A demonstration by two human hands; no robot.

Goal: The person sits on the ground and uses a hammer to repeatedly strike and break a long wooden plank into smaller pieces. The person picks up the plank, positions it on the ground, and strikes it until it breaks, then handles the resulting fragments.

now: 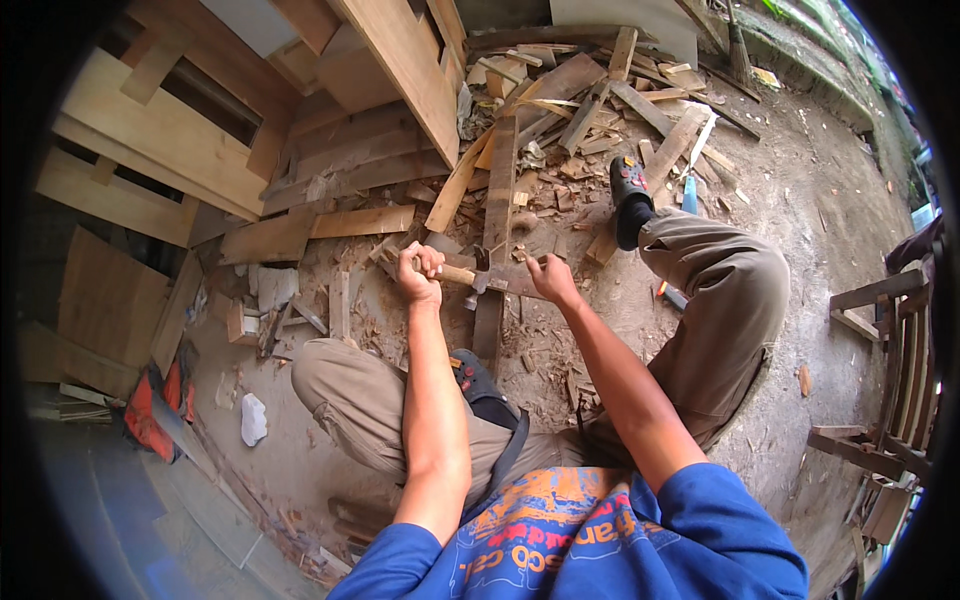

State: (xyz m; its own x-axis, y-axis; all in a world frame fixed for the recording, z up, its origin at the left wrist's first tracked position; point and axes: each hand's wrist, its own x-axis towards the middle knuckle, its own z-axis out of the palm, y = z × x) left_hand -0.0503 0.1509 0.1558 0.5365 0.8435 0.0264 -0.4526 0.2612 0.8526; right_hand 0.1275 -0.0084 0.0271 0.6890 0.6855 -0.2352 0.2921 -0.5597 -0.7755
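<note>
Near the middle of the frame, the left hand (420,272) was closed around a hammer (462,275) handle, its head pointing right toward the right hand (551,277). That hand pressed flat on a long plank (496,215) running from centre toward the top, just right of the hammer head, among wood scraps (560,180)

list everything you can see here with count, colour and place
wooden-handled hammer: one, tan handle, dark head, in left hand
long wooden plank: one, brown, on the ground under the hands
scrap wood offcuts: many, brown, piled ahead
pale wooden boards: several, light tan, stacked upper left
red-orange object: one, lower left
wooden slatted frame: one, grey-brown, right edge
left hand: grips the hammer handle
right hand: rests on the plank
</note>
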